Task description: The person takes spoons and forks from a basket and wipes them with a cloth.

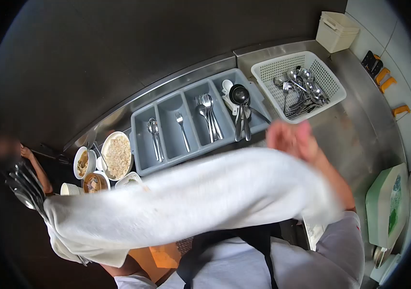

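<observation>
A long white cloth (186,202), blurred by motion, stretches across in front of my body. At its left end the cloth wraps a bundle of cutlery (25,188), with the metal ends sticking out at the upper left. My left hand is hidden under the cloth around that bundle; only the forearm (121,269) shows below. Smeared by movement, my right hand (289,139) is above the steel counter, between the cloth and the white basket (258,72). The basket contains a jumble of spoons and forks (306,91).
A grey divided tray (162,108) holds spoons, forks and black-handled ladles (240,98). Food bowls (117,155) and stacked cups (70,189) stand left of it. Another person's arm (41,171) is at far left. A white bin (335,31) and a green-white container (386,204) are at right.
</observation>
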